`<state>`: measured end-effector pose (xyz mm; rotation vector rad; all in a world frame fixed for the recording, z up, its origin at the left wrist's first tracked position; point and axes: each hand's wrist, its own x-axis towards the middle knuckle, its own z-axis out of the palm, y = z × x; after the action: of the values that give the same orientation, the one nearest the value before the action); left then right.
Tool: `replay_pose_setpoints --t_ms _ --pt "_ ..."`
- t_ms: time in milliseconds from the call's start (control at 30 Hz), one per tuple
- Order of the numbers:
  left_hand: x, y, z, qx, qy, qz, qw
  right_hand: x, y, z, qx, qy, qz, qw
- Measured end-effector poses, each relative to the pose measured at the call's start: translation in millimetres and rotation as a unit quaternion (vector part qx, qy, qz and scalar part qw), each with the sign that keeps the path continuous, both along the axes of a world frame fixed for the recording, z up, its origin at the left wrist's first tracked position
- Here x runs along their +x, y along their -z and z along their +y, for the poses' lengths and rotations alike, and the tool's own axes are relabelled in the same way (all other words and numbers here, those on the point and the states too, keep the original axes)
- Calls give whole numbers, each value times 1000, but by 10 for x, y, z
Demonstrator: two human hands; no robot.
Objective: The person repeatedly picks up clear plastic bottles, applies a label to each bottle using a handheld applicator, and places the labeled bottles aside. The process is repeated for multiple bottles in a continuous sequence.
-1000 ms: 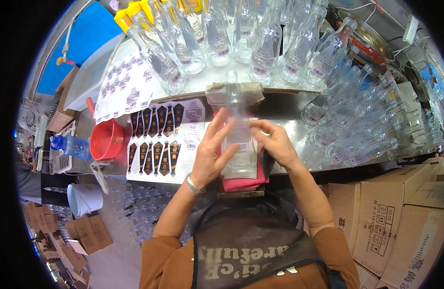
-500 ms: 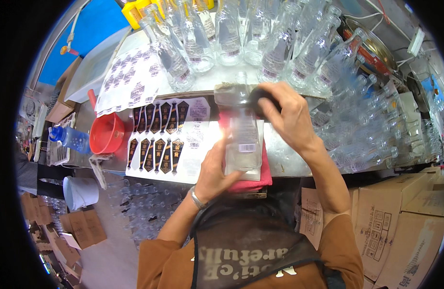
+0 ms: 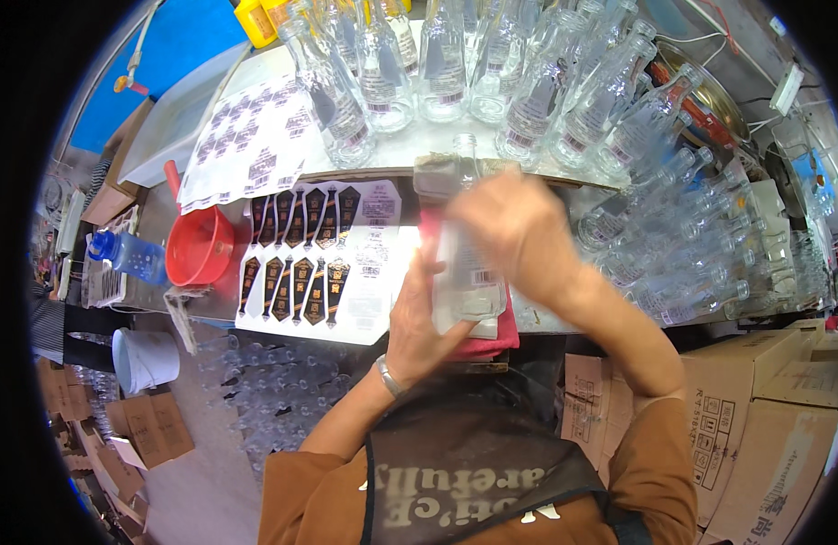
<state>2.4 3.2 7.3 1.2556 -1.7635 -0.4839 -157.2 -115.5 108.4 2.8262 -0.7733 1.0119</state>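
Observation:
A clear glass bottle (image 3: 480,295) lies on its back on a pink cloth (image 3: 491,347), its neck pointing away from me and resting on a worn pad (image 3: 430,163). My left hand (image 3: 417,318) holds the bottle's lower left side, with the thumb at its base. A label with a barcode shows on the glass. Across the bottle's upper body sweeps my right hand (image 3: 519,232), blurred and curled; whatever it grips is hidden beneath it. Just left of the bottle lies a sheet of black-and-gold labels (image 3: 301,291).
Labelled upright bottles (image 3: 441,68) crowd the raised shelf; more bottles (image 3: 682,245) lie stacked at right. Left are a printed label sheet (image 3: 255,136), red dipper (image 3: 201,250), blue bottle (image 3: 133,257) and white bucket (image 3: 146,359). Cardboard boxes (image 3: 737,409) stand lower right.
My right hand has swung left and nearer over the bottle, covering its upper body. The dark object seen in it earlier is now out of sight. My left hand still holds the bottle.

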Motion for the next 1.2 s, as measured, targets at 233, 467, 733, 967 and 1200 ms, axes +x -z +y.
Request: replay_pose_setpoints --t_ms 233,467,733,967,1200 --pt "43 8 21 46 29 57 997 -171 -5 -263 89 81 -112 986" --pt "112 35 28 71 42 89 993 -197 257 165 149 -76 -113 979" --pt "198 101 -8 118 69 109 985 -442 357 447 298 -137 -135 935" --pt "194 128 -29 119 80 132 981 -575 636 522 306 -92 -230 919" --pt "20 -1 50 80 29 73 994 -414 324 -105 135 63 -178 973"
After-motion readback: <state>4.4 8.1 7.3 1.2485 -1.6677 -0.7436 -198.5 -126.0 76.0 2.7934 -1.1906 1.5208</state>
